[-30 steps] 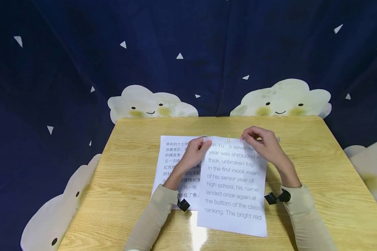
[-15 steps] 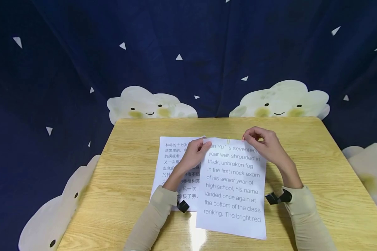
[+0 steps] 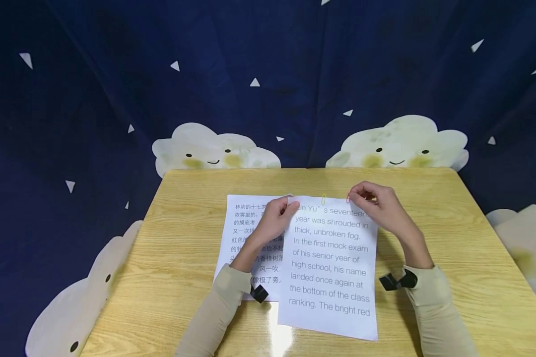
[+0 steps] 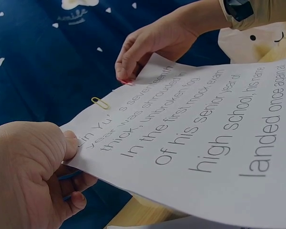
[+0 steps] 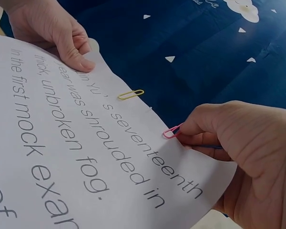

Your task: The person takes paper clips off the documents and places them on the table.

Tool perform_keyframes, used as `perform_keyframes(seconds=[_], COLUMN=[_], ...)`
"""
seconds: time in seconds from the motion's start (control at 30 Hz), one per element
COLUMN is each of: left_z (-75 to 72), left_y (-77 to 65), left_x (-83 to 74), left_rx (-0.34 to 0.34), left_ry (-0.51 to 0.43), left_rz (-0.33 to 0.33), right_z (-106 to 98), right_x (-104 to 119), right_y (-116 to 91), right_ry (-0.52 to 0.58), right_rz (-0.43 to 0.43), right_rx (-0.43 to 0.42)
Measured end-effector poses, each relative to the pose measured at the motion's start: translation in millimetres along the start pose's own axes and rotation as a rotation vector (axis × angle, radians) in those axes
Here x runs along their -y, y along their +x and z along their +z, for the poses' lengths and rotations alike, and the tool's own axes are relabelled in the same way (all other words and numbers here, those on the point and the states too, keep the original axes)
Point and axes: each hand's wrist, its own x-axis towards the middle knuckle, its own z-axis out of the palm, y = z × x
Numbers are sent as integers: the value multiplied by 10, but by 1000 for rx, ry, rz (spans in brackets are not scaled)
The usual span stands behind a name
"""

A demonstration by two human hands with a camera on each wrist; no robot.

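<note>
My left hand [image 3: 274,218] pinches the top left corner of a printed English sheet [image 3: 328,272], thumb on the front. The sheet is held up, its lower part hanging toward me. A yellow paper clip [image 5: 131,94] sits on the top edge, partly sticking out above it. Further right along that edge, my right hand [image 3: 379,206] pinches a pinkish-red paper clip [image 5: 170,132] between thumb and fingers. In the right wrist view this clip's looped end lies over the front of the paper; its other end is hidden by the fingers. The right hand's remaining fingers are partly behind the sheet.
A second sheet with Chinese print [image 3: 241,243] lies on the wooden table [image 3: 169,258], partly covered by the left forearm and the held sheet. A dark blue curtain [image 3: 232,59] with cloud figures hangs behind the table.
My right hand has shifted slightly right along the top edge with the red paper clip. The left hand keeps its hold on the corner, and the yellow clip stays on the sheet.
</note>
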Motion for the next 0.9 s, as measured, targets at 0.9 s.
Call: perform_keyframes(seconds=[0.9], left_z=[-7], left_y=[21], left_x=[44], left_rx=[-13], left_ry=[-29], left_rz=[-14], right_z=[-213], right_x=[-107], right_y=[-46], right_ry=[-33], right_rz=[59], right_rx=[-37])
